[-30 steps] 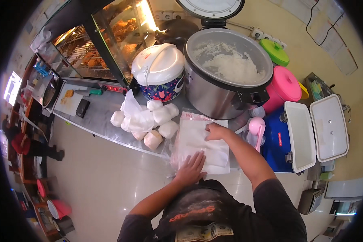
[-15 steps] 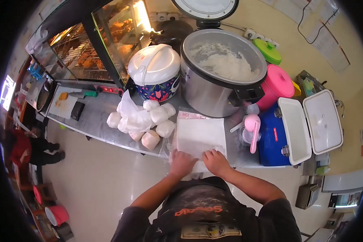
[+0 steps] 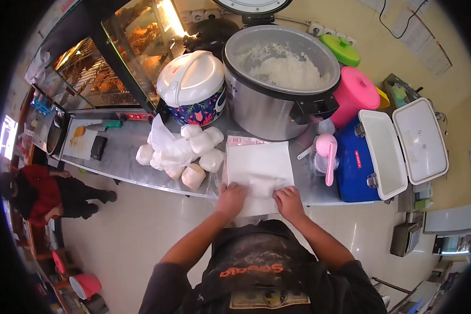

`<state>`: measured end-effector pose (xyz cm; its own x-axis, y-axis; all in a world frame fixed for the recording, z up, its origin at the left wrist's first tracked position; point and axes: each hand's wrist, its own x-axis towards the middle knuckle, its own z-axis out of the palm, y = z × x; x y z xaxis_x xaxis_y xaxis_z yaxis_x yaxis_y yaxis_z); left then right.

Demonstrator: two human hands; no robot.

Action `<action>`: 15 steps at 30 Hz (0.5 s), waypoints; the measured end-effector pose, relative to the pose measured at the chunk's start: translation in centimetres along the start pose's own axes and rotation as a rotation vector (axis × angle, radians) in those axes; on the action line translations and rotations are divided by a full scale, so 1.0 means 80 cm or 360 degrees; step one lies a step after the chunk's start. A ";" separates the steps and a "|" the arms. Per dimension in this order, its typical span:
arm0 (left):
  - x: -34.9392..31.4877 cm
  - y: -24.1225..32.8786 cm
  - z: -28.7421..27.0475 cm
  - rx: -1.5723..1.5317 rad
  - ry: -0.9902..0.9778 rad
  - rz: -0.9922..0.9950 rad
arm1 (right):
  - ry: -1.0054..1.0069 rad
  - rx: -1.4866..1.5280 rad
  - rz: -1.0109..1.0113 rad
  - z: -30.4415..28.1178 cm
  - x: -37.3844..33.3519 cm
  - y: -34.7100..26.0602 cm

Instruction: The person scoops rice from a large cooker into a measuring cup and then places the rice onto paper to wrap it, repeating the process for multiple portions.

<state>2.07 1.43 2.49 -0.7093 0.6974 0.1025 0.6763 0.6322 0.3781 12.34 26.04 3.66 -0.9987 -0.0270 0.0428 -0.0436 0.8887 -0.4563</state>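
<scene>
A small white paper-wrapped bundle lies on a stack of white paper sheets at the counter's front edge. My left hand is closed at the bundle's left end, fingers on the paper. At the right end my right hand pinches the paper wrapper. What is inside the bundle is hidden. Left of the stack sits a pile of white wrapped bundles, with a crumpled clear-white sheet over some of them. A pink scoop rests on a clear container to the right.
Behind the paper stands a big open rice cooker holding white rice. Left of it are a patterned lidded pot and a glass food warmer. A blue cool box, open, stands right. A person in red is far left.
My hands have moved apart to the two ends of the bundle, which now shows between them. The person at the far left has come further into view. The whole view has shifted slightly.
</scene>
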 end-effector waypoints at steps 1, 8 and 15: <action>0.016 -0.003 -0.011 0.0036 -0.0176 -0.0011 | -0.0007 0.0032 -0.0051 -0.004 0.011 0.006; 0.093 -0.052 -0.010 -0.0617 -0.0696 -0.0415 | -0.0831 0.0314 0.0663 -0.055 0.116 0.006; 0.119 -0.013 -0.024 0.0387 -0.0587 -0.0024 | -0.0752 -0.0361 0.0022 -0.034 0.135 0.015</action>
<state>-5.75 6.76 4.84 -0.6311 0.7332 -0.2531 0.7247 0.6737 0.1448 1.53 28.09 6.00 -0.9041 -0.1716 -0.3914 -0.0760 0.9658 -0.2478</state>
